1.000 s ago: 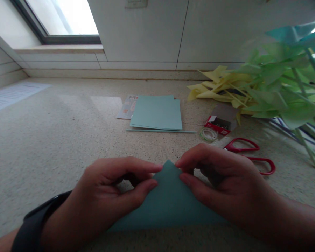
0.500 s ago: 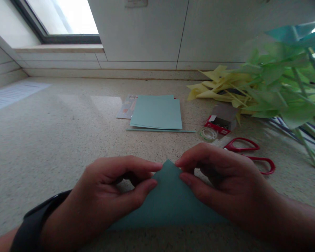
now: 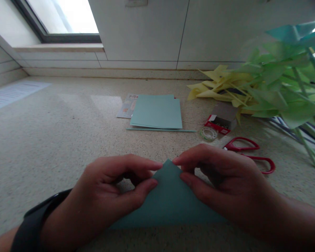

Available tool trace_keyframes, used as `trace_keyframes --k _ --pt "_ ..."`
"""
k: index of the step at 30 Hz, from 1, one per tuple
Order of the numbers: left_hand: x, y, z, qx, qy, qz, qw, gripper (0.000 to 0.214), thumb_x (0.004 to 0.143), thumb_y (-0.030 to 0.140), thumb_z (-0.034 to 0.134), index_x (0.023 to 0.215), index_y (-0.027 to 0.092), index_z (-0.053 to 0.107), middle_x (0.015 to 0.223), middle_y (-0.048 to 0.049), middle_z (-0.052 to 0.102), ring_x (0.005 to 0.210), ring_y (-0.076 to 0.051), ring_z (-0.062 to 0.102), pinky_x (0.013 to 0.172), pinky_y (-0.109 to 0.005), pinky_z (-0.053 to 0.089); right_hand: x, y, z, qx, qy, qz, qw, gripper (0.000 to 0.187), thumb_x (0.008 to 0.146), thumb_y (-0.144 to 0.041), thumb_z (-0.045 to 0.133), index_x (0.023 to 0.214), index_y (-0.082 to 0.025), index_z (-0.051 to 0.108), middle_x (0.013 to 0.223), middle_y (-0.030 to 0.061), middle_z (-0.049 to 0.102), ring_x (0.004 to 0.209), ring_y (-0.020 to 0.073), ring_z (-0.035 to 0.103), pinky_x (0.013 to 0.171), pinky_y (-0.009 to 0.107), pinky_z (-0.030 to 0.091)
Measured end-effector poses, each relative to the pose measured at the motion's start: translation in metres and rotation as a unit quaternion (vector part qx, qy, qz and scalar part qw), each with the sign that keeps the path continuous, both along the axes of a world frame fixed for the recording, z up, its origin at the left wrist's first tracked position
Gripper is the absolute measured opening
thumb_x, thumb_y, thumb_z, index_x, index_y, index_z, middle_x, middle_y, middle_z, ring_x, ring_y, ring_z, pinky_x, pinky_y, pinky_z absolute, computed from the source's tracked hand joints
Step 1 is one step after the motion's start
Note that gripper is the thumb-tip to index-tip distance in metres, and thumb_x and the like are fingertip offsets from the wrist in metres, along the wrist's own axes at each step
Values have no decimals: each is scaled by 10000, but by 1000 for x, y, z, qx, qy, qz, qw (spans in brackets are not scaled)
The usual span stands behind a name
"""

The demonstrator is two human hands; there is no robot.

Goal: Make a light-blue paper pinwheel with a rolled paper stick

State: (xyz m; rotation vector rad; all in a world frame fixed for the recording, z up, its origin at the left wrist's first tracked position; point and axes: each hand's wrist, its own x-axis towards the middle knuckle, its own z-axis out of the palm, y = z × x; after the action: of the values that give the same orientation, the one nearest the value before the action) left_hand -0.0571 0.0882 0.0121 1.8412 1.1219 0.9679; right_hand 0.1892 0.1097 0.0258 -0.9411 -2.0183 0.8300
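A teal sheet of paper folded into a triangle [image 3: 169, 201] lies on the speckled floor, its tip pointing away from me. My left hand [image 3: 112, 190] pinches the left side of the tip between thumb and forefinger; a black band sits on that wrist. My right hand [image 3: 220, 178] pinches the right side of the tip in the same way. Both hands rest on the paper's slanted edges.
A stack of light teal sheets [image 3: 157, 112] with a thin stick [image 3: 160, 130] lies beyond. To the right are a tape roll [image 3: 208, 133], a small red box [image 3: 222, 120], red scissors [image 3: 248, 154], and yellow [image 3: 220, 87] and green paper pinwheels [image 3: 283, 91].
Almost nothing has moved; both hands keep their pinch on the paper's tip, with the fingertips shifting very slightly.
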Motion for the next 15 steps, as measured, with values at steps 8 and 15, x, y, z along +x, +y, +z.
trace_keyframes --k 8,15 --pt "2 2 2 12 -1 -3 1000 434 841 135 772 1131 458 755 858 107 805 687 -58 729 637 -78 562 1 0 -3 2 1 10 1000 245 871 -101 650 1065 -248 674 784 -52 700 700 71 660 636 115 541" --pt "3 3 3 13 -2 -11 1000 453 832 123 767 1151 444 755 875 89 818 688 -73 737 642 -96 575 1 1 -1 16 -12 11 1000 236 853 -86 661 1037 -231 688 789 -52 726 697 56 671 652 96 532"
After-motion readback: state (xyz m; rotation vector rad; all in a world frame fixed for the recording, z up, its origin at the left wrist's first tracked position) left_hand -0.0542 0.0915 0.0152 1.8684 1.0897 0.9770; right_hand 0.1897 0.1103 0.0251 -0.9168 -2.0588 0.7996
